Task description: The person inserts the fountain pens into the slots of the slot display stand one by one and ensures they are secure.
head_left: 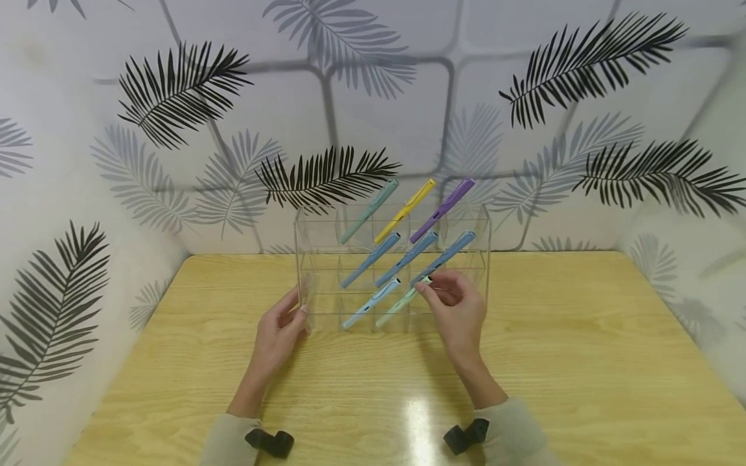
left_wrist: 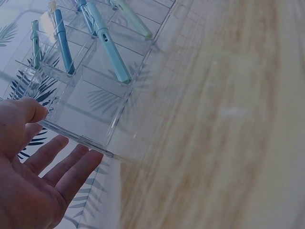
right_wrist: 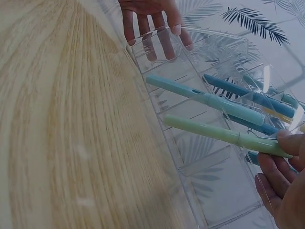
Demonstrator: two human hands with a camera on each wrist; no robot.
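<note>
A clear tiered pen holder (head_left: 324, 314) stands on the table with several slanted pens in it. My left hand (head_left: 281, 327) holds the holder's left side wall, thumb at its edge and fingers along the outside. My right hand (head_left: 457, 307) pinches the capped upper end of a light green pen (right_wrist: 205, 128), whose lower end lies in the bottom tier. Beside it leans a light blue pen (head_left: 371, 304). Blue pens (head_left: 370, 261) fill part of the middle tier. At the top are a teal pen (head_left: 370, 211), a yellow pen (head_left: 405, 211) and a purple pen (head_left: 443, 211).
The wooden table (head_left: 559, 336) extends to both sides and in front of the holder. Right behind it rises a leaf-patterned backdrop (head_left: 390, 129). Both sleeves carry black wrist mounts. Bottom-tier slots at the far left and right show no pens.
</note>
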